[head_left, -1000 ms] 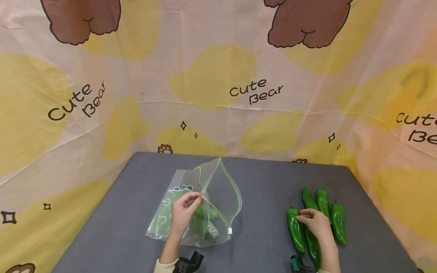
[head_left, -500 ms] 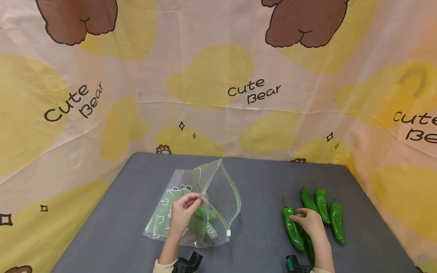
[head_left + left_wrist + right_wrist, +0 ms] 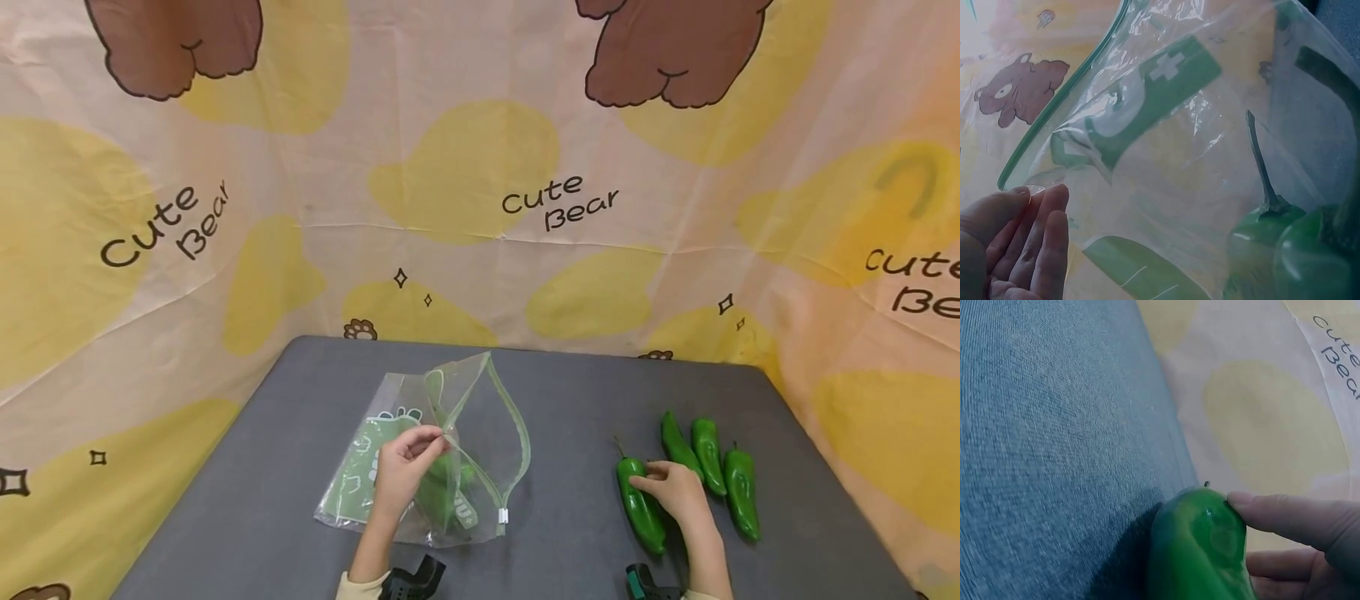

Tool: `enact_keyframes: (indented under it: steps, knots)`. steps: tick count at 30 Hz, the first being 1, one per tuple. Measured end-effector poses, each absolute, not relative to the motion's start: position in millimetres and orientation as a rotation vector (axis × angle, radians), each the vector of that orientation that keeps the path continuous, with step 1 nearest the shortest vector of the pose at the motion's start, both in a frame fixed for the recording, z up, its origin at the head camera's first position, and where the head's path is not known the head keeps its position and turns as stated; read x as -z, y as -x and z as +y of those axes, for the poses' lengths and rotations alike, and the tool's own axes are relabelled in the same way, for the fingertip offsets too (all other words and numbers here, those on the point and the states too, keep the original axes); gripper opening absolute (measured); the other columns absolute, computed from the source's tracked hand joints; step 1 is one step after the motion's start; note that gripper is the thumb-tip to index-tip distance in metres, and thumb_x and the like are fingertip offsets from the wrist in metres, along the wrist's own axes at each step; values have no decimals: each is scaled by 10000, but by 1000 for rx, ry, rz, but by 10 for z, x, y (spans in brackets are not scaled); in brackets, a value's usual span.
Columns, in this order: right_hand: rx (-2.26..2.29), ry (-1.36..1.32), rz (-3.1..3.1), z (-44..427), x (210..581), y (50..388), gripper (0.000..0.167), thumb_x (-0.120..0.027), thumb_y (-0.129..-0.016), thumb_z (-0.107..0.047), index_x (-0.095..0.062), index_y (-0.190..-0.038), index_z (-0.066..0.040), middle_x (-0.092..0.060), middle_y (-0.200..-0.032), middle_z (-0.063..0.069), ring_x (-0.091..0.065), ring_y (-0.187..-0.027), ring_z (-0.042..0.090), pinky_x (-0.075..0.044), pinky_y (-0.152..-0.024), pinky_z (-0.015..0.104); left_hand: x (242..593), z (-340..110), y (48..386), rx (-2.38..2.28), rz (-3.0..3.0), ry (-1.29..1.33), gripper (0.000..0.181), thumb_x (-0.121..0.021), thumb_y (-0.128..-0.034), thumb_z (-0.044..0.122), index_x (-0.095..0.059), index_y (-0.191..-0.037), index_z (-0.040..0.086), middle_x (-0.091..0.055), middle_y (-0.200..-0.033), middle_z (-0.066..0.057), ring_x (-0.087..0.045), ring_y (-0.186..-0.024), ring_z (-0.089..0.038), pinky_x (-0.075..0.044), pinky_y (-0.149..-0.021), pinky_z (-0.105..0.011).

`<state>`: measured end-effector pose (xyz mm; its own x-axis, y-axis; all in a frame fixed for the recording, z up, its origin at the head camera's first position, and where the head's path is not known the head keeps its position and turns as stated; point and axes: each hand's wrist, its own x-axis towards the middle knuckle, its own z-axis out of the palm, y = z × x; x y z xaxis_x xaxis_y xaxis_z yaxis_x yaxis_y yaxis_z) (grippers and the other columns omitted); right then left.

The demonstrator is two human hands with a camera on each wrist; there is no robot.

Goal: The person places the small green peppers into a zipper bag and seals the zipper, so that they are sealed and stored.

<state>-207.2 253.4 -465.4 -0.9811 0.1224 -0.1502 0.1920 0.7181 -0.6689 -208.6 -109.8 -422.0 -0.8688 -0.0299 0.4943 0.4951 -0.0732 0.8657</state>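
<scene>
At the lower right of the head view is a green pepper (image 3: 640,512), just left of the right hand (image 3: 677,493), which pinches its upper half; whether the pepper touches the table (image 3: 577,433), I cannot tell. I judge that the step in hand is taking up this pepper, and the next move calls for a steady lift, as the shiny skin could slip. Farther right, I see three other peppers (image 3: 708,458). Near the lower centre, the left hand (image 3: 403,465) pinches the edge of a clear bag (image 3: 354,477), with its mouth gaping rightward and peppers inside.
</scene>
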Motion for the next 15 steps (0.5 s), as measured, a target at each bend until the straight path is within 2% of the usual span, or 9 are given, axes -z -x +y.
enact_keyframes:
  steps: [8, 15]
  knots:
    - [1078, -233, 2887, 2465, 4684, 2102, 587, -741, -715, -279, -547, -1077, 141, -619, -884, 218, -567, -812, 359, -497, -655, 450, 4215, -1095, 2083, 1991, -1850, 510, 80, -549, -749, -229, -560, -820, -193, -589, -716, -279, -620, -674, -69, -531, -620, -212]
    - [1076, -181, 2906, 2430, 4613, 2093, 643, -700, -772, -270, -453, -1169, 172, -563, -998, 270, -508, -946, 422, -476, -718, 480, 4208, -1097, 2076, 1988, -1858, 507, 73, -553, -753, -221, -562, -817, -187, -593, -713, -273, -618, -671, -68, -530, -613, -208]
